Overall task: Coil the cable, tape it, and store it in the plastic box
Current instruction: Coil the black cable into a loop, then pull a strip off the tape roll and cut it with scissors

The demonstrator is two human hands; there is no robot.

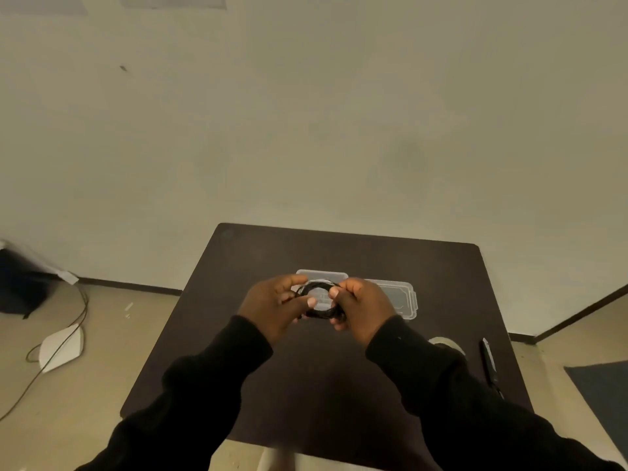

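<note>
Cable (319,302) is a black coil, pinched by left hand (275,307) & right hand (362,309) above counter (339,375), w/ box (390,294) just behind.

A dark table (339,385) carries a clear plastic box (323,276) near its far edge, a clear lid (401,297) just beside it, a tape roll (445,343) near the right edge, and a pen (489,365) along that edge.
</note>
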